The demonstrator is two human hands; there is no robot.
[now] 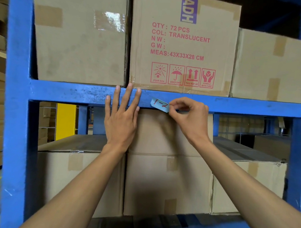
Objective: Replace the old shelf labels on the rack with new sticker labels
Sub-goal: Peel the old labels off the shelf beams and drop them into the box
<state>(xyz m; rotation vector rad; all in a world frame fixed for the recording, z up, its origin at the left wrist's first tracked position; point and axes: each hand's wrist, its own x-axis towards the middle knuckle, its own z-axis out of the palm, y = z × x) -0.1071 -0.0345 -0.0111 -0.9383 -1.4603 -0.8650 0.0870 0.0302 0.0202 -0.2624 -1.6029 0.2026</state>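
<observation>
A small light-blue label (160, 105) with red handwriting "1-2" lies tilted against the blue horizontal shelf beam (73, 93) of the rack. My right hand (190, 119) pinches the label's right end between thumb and fingers. My left hand (122, 119) is spread flat, its straight fingers pressing on the beam just left of the label. Whether the label is stuck to the beam or partly lifted, I cannot tell.
Cardboard boxes (184, 43) stand on the shelf above the beam, and more boxes (168, 182) fill the shelf below. Blue uprights (16, 105) frame the bay left and right. A yellow post (65, 121) shows behind.
</observation>
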